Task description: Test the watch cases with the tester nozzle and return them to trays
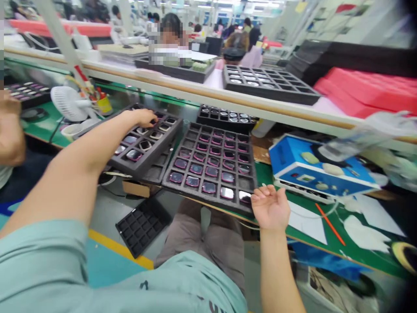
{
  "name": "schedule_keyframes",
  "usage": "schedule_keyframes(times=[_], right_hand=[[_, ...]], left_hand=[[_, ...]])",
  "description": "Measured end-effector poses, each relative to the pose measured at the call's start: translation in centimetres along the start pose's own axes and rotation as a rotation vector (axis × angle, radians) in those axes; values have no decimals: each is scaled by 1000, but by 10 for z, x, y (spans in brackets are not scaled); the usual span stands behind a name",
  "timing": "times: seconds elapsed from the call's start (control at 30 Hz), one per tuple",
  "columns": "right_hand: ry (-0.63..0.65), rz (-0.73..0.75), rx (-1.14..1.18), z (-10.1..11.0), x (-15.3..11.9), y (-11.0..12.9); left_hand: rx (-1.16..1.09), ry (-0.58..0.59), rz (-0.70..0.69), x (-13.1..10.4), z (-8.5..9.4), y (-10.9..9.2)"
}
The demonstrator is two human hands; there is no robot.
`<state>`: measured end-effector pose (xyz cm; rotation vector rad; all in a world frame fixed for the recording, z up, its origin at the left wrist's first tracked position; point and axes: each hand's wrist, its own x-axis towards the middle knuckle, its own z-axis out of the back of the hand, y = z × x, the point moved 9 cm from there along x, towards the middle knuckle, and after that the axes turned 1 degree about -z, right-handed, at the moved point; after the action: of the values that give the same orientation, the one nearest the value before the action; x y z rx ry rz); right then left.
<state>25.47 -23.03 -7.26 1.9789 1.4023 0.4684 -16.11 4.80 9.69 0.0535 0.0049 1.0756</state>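
Observation:
My left hand (145, 118) reaches over the far part of the left dark foam tray (138, 164), its fingers bent down at a compartment. What they pinch, if anything, is hidden. Rounded-square pieces with dark glassy faces, like watch cases, lie in that tray, some with pale rims (145, 145). Beside it, a larger compartment tray (208, 199) holds rows of similar purple-rimmed pieces (209, 187). My right hand (271, 208) is palm up at this tray's near right corner, fingers loosely curled and thumb apart. A small white sliver shows by its fingertips.
A blue machine (293, 158) stands at right, near an orange stick (329, 224) and white paper. A shelf edge (195, 93) crosses above the trays. At left are a small white fan (65, 103) and a person's arm (11, 130). A black tray (143, 226) lies below the bench.

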Motion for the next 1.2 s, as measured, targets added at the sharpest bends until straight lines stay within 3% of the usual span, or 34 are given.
schedule_keyframes(times=[0.17,0.3,0.4,0.47,0.53,0.6,0.67,0.7,0.77,0.8,0.83,0.9,1.03,1.13,1.2], right_hand=[[-35,90,7,13,0,33],[-41,171,-81,20,4,43],[-90,278,-195,29,6,45],[-140,325,-225,37,7,44],[-183,336,-219,45,10,43],[-219,329,-197,52,13,44],[-242,296,-181,56,15,43],[-246,271,-182,57,15,42],[-244,223,-204,60,12,41],[-239,207,-217,61,9,40],[-229,195,-227,63,7,40],[-193,175,-242,65,5,40],[-174,151,-287,69,6,38],[-202,154,-326,74,8,38],[-229,162,-357,82,11,39]], left_hand=[[-3,-43,102,1,2,-1],[-18,-121,228,-5,5,-1],[-11,-195,289,-14,22,-9],[2,-258,295,-15,39,-33],[16,-306,234,-12,48,-88],[25,-278,20,-8,37,-182],[24,-99,-364,-15,-4,-302],[5,-51,-461,-21,-23,-351],[-26,-9,-552,-27,-60,-420],[-65,-16,-604,-28,-74,-442],[-74,-18,-592,-26,-87,-451],[-82,-44,-541,-22,-104,-448],[-89,-96,-449,-30,-114,-429],[-117,-187,-501,-51,-102,-420],[-124,-308,-510,-74,-79,-387]])
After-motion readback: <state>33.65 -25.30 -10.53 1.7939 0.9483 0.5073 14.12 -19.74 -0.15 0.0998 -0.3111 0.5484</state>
